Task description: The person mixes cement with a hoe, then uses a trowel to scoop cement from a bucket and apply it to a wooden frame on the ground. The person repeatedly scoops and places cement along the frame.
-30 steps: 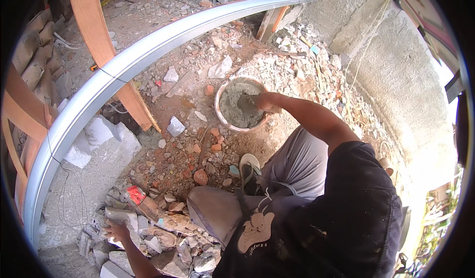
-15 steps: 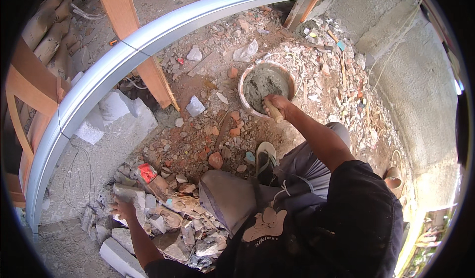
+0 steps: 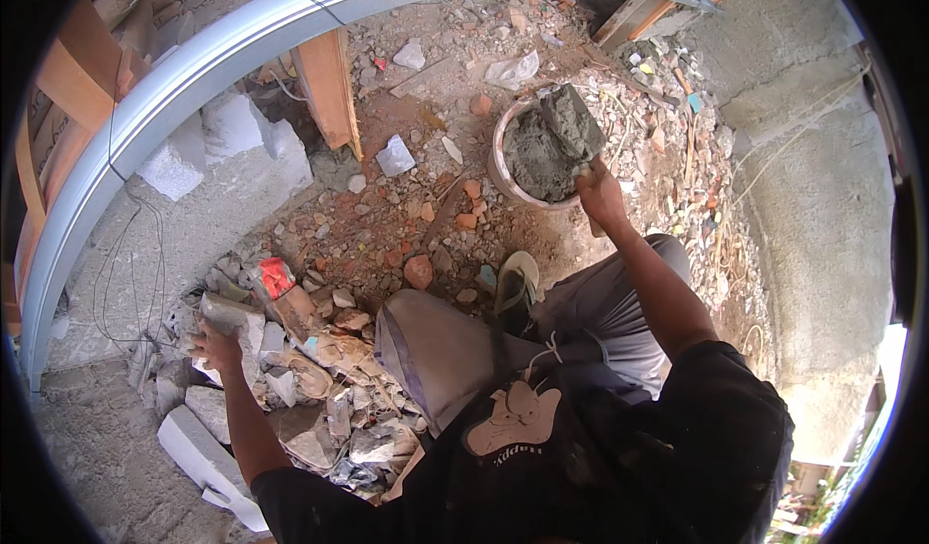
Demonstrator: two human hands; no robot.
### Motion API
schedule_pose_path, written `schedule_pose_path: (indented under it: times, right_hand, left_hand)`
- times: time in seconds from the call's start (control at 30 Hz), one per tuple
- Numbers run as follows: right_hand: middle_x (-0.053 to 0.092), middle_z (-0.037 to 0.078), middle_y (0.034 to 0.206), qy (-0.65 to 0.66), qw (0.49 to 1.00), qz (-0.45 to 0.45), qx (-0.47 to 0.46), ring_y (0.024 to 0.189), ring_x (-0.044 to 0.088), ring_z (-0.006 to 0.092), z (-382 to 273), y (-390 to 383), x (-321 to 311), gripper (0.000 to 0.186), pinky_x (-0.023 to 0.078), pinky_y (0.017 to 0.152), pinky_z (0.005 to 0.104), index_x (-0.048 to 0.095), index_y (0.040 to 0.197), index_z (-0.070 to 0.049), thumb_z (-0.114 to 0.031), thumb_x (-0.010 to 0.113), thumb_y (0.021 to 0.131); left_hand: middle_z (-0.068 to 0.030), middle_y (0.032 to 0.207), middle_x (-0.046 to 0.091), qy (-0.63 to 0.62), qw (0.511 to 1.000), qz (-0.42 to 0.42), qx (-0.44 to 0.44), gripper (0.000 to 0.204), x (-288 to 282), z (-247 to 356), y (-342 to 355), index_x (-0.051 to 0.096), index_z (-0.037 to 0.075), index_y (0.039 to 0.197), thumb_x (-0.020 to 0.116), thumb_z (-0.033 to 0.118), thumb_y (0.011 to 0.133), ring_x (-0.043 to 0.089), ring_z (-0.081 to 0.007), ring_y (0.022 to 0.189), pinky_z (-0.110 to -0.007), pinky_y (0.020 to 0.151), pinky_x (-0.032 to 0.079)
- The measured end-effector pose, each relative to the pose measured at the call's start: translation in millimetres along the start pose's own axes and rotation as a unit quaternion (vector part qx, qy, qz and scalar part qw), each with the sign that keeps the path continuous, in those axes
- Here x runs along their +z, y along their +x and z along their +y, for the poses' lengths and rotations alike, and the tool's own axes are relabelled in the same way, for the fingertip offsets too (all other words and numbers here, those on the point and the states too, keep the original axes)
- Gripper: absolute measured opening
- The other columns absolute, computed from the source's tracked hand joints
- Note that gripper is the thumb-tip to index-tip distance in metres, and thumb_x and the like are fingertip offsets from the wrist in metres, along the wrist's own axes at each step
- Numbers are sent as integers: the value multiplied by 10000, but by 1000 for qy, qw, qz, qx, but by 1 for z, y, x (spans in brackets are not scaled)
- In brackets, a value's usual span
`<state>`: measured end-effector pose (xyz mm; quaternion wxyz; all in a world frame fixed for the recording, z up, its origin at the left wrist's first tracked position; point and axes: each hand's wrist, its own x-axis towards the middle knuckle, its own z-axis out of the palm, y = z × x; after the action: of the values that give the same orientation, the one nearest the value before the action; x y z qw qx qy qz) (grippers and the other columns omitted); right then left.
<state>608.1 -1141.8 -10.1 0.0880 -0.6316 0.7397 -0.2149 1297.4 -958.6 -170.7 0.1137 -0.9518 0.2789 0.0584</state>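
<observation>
My right hand (image 3: 602,198) is closed round the handle of a trowel. Wet grey mortar covers the trowel's blade (image 3: 573,124), which is raised over the right side of a round bucket (image 3: 497,162). More mortar (image 3: 538,161) lies inside the bucket, partly hidden by the blade. At the lower left, my left hand (image 3: 215,345) has its fingers spread and rests against a broken grey block (image 3: 242,323) on a heap of rubble. It grips nothing that I can see.
A long curved-looking metal channel (image 3: 223,48) crosses the left and far side, with thin wire (image 3: 131,200) hanging from it. Wooden posts (image 3: 329,89) stand behind it. White block pieces (image 3: 232,137) sit on a concrete ledge. Rough concrete wall (image 3: 813,215) rises at right.
My right hand has lifted the trowel; its blade, sunk in the mortar before, now shows above the bucket with mortar on it. The left hand stays at the rubble. The view has shifted slightly.
</observation>
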Motion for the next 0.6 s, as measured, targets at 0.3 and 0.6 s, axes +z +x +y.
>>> schedule_pose_path:
  times: [0.3,0.6]
  right_hand:
    - [599,122,708,299,896,-260,201,514,598,207,-8,8,-39,288,493,438,322,577,992,43,-230,582,900]
    - [580,127,635,32,879,-428,210,472,590,210,1,36,-98,256,491,410,349,587,905,46,-204,537,926]
  left_hand:
    - [-226,1517,152,-24,1000,1,11,944,-1,5,-3,222,232,1475,772,419,731,157,-536,1354,-708,930,353]
    - [-249,1506,157,-16,1000,4,13,942,-2,0,-2,211,263,1481,765,426,737,174,-562,1336,-708,909,367]
